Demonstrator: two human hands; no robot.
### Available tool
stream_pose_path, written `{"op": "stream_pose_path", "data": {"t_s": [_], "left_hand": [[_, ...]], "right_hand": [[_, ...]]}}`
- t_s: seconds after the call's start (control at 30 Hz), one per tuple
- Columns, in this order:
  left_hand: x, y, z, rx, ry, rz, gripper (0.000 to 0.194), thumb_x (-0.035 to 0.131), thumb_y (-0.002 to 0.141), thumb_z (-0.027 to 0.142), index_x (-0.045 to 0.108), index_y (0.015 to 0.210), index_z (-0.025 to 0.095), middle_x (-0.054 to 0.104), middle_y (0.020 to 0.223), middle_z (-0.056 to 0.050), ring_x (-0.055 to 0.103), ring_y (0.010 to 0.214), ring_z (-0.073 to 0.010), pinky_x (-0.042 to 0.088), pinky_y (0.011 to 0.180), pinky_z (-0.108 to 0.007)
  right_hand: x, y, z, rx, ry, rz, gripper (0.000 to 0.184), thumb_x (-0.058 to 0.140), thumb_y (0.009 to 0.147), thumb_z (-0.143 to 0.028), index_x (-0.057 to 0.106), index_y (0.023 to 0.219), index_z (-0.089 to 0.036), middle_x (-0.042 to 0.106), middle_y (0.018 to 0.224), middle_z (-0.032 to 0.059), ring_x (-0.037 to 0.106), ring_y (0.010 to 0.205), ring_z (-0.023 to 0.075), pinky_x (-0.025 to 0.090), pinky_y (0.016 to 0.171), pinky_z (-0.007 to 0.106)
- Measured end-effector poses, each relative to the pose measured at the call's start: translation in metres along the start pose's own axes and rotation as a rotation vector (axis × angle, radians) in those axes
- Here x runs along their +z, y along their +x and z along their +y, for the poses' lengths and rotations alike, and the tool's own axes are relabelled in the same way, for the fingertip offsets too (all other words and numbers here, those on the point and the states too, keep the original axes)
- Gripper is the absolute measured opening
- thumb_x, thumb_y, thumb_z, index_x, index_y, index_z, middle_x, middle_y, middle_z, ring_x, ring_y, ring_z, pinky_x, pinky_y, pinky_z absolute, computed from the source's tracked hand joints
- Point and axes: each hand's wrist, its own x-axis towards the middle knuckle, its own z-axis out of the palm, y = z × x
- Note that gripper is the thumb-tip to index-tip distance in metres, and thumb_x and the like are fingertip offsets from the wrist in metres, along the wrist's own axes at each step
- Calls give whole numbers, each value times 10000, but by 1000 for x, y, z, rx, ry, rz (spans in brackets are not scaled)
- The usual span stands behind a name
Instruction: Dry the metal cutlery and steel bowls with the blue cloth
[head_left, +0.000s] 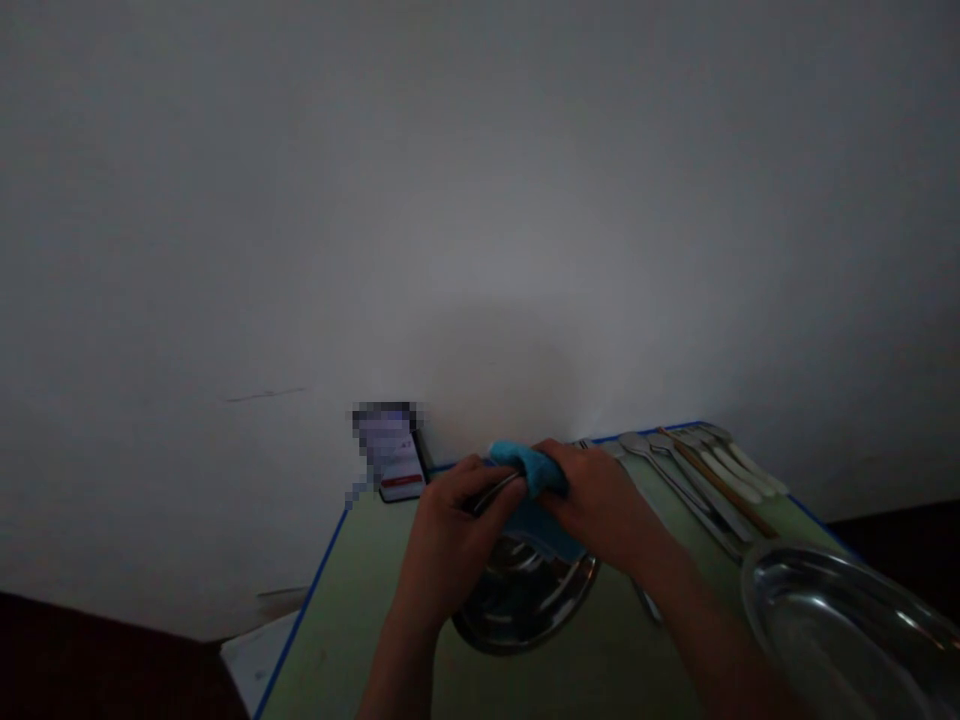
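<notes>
Hands are both on a steel plate (pixel 525 590) over the middle of the green table (pixel 360 600). I see the left hand (pixel 450 535) clamped on the plate's far rim, tilting it so its face points back toward me. Right hand (pixel 600 505) is clenched around a blue cloth (pixel 534 480), pressed on that same rim. Plate is round, so no long axis. Row of spoons (pixel 690 470) lies right of it, a second steel dish (pixel 840 630) nearer me.

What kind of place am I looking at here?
Probably a dim kitchen or dish-drying corner: a steel plate being wiped with a blue cloth, spoons lined up on a green table against a bare wall.
</notes>
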Motion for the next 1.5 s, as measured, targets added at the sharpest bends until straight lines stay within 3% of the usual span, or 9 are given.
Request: {"op": "stream_pose_path", "data": {"t_s": [0.33, 0.5, 0.63, 0.73, 0.83, 0.97, 1.07, 1.23, 1.5], "left_hand": [[6, 1, 16, 33, -52, 46, 176, 577, 775, 325, 691, 799, 193, 540, 650, 14, 501, 613, -111, 380, 532, -209], [9, -2, 19, 5, -126, 29, 205, 566, 777, 317, 695, 868, 186, 644, 790, -16, 563, 710, -142, 433, 582, -219], [10, -4, 26, 67, -59, 34, 202, 552, 792, 310, 687, 893, 198, 653, 831, -15, 568, 730, -139, 439, 607, -222], [6, -6, 27, 108, 28, 75, 169, 576, 779, 312, 690, 809, 192, 620, 733, -2, 546, 659, -119, 411, 555, -208], [4, -7, 21, 68, 28, 197, 187, 604, 754, 351, 692, 804, 194, 610, 682, 6, 544, 637, -117, 403, 541, -206], [8, -4, 6, -58, -209, 510, 289, 607, 731, 418, 672, 875, 176, 653, 727, -5, 571, 619, -124, 430, 526, -207], [12, -2, 1, -93, -312, 605, 350, 603, 720, 444, 654, 914, 158, 667, 751, -18, 584, 605, -130, 440, 503, -209], [8, 1, 3, -38, -221, 478, 345, 542, 767, 447, 628, 938, 160, 671, 805, -30, 599, 654, -139, 454, 547, -220], [4, 1, -7, 133, 396, 60, 303, 422, 842, 387, 622, 788, 166, 642, 702, -37, 579, 638, -162, 408, 577, -263]], "right_hand": [[-17, -8, -4, -22, 21, 61, 175, 511, 782, -226, 569, 947, -212, 671, 837, 38, 618, 777, 170, 379, 640, 247], [-21, -10, -6, -69, 25, 51, 142, 504, 778, -203, 570, 903, -204, 671, 830, 42, 616, 763, 162, 379, 633, 243], [-26, -14, -4, -98, 38, 65, 164, 509, 785, -233, 562, 939, -211, 671, 836, 43, 613, 769, 162, 381, 634, 245], [-29, -16, -1, -105, 61, 52, 188, 510, 793, -268, 558, 966, -212, 670, 840, 49, 609, 766, 164, 380, 633, 249], [-32, -15, 4, -77, 43, 48, 176, 482, 815, -318, 569, 907, -196, 668, 823, 65, 605, 753, 181, 371, 627, 266], [-30, -10, 12, 31, 28, 175, 295, 404, 851, -390, 560, 952, -161, 659, 880, 115, 600, 801, 226, 372, 646, 300], [-27, -7, 15, 99, 0, 220, 339, 374, 857, -403, 553, 975, -141, 653, 906, 140, 596, 809, 250, 373, 646, 317], [-28, -7, 17, 116, -37, 205, 295, 409, 841, -396, 556, 900, -148, 654, 860, 125, 592, 783, 242, 370, 629, 307], [-20, -4, 17, -23, -21, 99, 182, 506, 796, -320, 597, 893, -195, 664, 820, 64, 591, 746, 184, 371, 635, 270]]}}
